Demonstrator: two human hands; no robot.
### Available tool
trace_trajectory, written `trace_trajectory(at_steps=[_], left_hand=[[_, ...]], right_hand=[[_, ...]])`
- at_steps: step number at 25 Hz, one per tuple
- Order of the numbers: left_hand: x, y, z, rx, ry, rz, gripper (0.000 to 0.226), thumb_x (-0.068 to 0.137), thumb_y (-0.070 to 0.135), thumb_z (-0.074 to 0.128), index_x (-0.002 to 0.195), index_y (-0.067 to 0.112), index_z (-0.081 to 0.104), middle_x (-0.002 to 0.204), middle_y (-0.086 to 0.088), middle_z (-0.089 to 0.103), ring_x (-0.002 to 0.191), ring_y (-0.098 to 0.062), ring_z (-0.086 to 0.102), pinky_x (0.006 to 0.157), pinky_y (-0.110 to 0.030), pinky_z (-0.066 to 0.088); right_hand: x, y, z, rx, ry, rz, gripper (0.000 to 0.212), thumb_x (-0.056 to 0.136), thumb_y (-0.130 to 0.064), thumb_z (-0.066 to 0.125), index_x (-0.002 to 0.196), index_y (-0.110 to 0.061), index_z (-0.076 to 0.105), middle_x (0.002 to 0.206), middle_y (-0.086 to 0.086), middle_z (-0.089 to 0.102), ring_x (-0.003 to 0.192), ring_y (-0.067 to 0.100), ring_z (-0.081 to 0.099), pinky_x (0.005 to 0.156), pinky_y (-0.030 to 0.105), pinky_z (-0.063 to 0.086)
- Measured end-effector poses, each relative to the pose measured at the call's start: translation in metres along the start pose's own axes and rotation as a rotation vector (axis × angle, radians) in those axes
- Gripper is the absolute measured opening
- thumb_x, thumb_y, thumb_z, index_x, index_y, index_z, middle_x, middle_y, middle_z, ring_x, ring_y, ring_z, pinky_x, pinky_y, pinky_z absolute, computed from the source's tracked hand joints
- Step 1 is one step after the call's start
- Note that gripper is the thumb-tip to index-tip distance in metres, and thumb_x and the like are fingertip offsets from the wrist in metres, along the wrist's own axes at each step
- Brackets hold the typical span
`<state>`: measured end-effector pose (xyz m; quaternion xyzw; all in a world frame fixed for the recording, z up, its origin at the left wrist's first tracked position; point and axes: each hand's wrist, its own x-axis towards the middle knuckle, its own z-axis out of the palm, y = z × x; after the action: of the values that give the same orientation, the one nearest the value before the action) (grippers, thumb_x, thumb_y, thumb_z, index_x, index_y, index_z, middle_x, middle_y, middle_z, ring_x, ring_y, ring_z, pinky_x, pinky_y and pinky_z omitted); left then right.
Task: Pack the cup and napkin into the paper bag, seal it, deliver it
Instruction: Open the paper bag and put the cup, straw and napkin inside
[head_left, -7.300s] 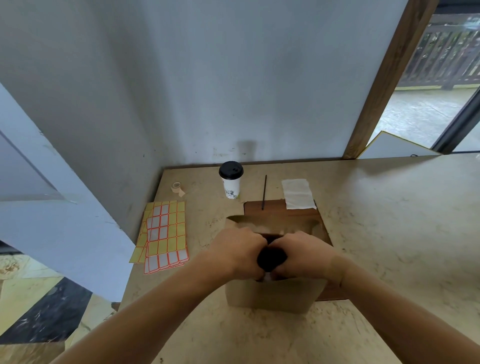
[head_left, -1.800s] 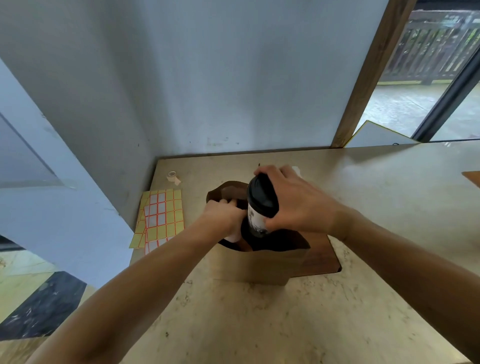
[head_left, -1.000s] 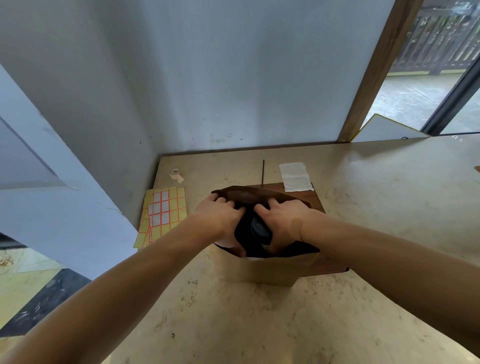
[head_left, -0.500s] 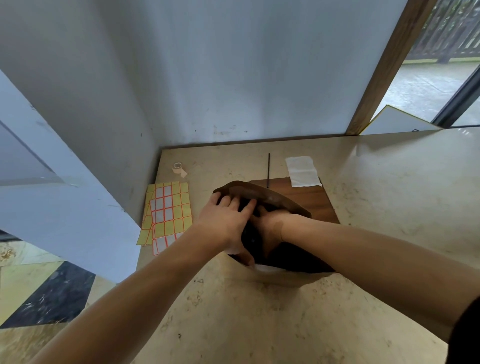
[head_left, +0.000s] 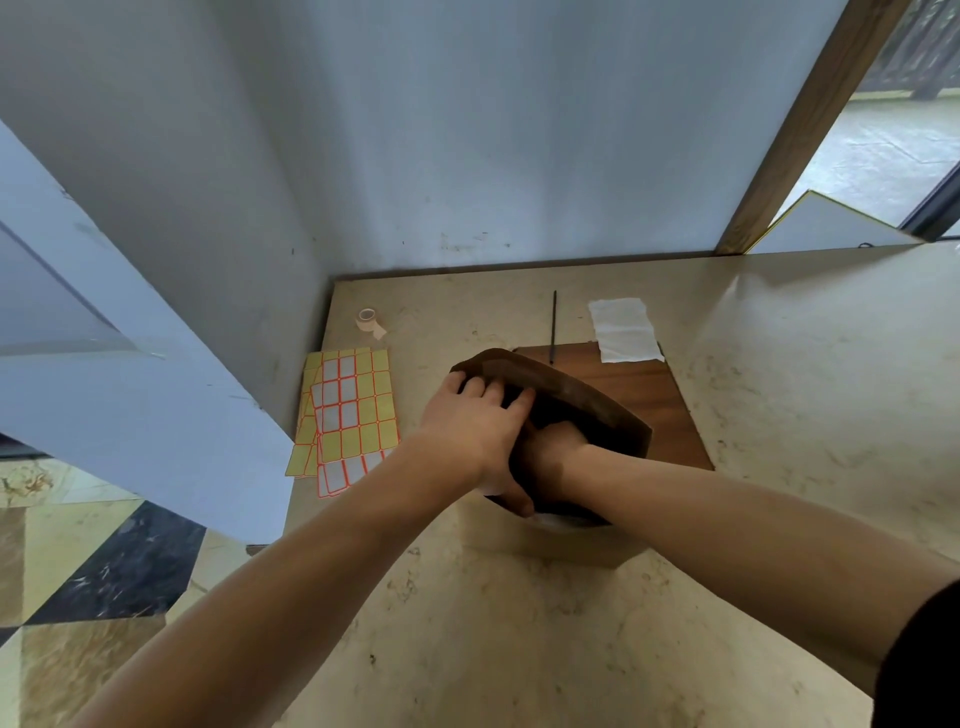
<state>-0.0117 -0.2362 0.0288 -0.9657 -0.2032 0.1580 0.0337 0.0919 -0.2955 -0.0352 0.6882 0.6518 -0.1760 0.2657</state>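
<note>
Right hand and the bag's inside hidden

The right hand (head_left: 553, 449) is sunk in the bag (head_left: 587, 410) past the knuckles; its fingers and whatever they hold cannot be seen, so its grip cannot be told. The left hand (head_left: 475, 423) covers the bag's near-left rim. The bag's interior is dark, contents unreadable. Both arms run out of the bottom edge. The tape (head_left: 368, 318) is too small to read.
</note>
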Motion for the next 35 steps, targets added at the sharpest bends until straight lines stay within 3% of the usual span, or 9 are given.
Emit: trace_trajectory(at_steps=[26,31,35], left_hand=[[0.003,-0.003,0.004,-0.004,0.022,0.023,0.121,0.058,0.085,0.061,0.153,0.03,0.011,0.156,-0.005,0.028,0.142,-0.028,0.025,0.12,-0.047,0.006],[0.001,-0.004,0.003,0.001,0.014,0.028,0.12,0.059,0.084,0.062,0.153,0.029,0.011,0.156,-0.006,0.028,0.143,-0.029,0.023,0.12,-0.048,0.006],[-0.001,-0.006,0.001,0.002,0.004,0.039,0.12,0.06,0.082,0.064,0.153,0.029,0.01,0.157,-0.006,0.026,0.143,-0.03,0.022,0.12,-0.048,0.005]], right_hand=[[-0.005,0.01,-0.006,0.191,-0.002,0.023,0.089,0.083,-0.061,0.056,0.152,-0.023,0.015,0.155,0.012,0.028,0.14,0.036,0.031,0.113,0.051,0.03],[-0.015,0.014,-0.007,0.199,0.008,0.006,0.089,0.081,-0.064,0.057,0.151,-0.027,0.017,0.153,0.01,0.033,0.134,0.034,0.039,0.107,0.045,0.037],[-0.035,0.025,-0.01,0.228,0.075,0.01,0.104,0.066,-0.073,0.063,0.149,-0.033,0.015,0.147,0.005,0.042,0.125,0.03,0.049,0.099,0.044,0.046]])
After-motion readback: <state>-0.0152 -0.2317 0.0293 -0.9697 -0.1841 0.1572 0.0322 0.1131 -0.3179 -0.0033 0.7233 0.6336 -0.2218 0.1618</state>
